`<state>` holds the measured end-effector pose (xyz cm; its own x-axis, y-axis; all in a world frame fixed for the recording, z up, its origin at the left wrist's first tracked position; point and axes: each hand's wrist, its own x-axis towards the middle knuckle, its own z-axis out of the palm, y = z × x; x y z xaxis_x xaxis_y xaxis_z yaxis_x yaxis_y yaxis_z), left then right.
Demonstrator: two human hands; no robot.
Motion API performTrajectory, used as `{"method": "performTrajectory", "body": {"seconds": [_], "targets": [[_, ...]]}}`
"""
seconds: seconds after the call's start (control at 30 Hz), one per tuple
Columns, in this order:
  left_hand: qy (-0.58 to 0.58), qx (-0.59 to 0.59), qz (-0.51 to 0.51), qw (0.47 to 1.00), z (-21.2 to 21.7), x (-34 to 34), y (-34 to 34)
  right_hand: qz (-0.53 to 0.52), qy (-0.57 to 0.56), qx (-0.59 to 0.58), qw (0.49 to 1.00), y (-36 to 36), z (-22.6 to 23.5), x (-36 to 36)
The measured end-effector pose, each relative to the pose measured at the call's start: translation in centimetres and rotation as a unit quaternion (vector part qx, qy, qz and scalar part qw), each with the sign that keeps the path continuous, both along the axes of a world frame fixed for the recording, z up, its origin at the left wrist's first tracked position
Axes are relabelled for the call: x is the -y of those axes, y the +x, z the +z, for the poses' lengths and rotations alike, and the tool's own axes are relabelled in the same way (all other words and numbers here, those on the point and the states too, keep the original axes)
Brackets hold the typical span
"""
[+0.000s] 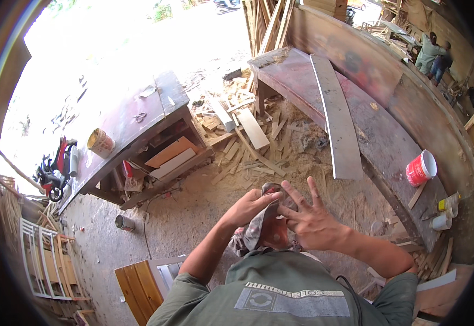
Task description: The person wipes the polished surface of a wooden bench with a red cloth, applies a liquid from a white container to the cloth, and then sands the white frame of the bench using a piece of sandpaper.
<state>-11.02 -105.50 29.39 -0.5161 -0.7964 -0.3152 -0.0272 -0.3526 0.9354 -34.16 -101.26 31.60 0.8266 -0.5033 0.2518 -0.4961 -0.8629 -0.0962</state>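
Along the right side, a long dark reddish wooden workbench point(389, 136) is curving away, carrying a pale flat wooden plank point(337, 122) lying lengthwise on top, a red plastic cup with white inside point(420, 168) near its near end, and small yellow and white bottles point(444, 212) just beyond at the edge. On the left, a second dark wooden bench with a lower shelf point(139, 125) is holding a cream-coloured tub point(101, 143) on top and flat boards underneath. Between the benches, a heap of pale wood offcuts and shavings point(253, 141) is covering the dirt floor. A small metal can point(124, 223) is sitting on the ground by the left bench. In the centre foreground, the left hand point(250, 206) is pinching a crumpled grey-and-red patterned rag point(261, 225), fingers closed on its top edge. The right hand point(310, 217) is touching the rag from the other side, fingers spread wide, palm against the cloth. The rag is hanging in front of the chest, between both hands, above the floor. Two other people point(432, 54) are standing far back at top right.
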Motion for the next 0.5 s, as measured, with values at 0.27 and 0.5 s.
{"method": "performTrajectory", "body": {"seconds": [0.27,0.5], "targets": [[-0.430,0.047,0.165,0.886,-2.1,-2.4,-1.9,0.008,0.376,0.200,0.905,-0.4,-0.1,-1.0],[-0.379,0.046,0.187,0.905,-1.0,-3.3,-2.0,-0.066,0.010,-0.009,0.998,1.7,1.1,-2.9]]}}
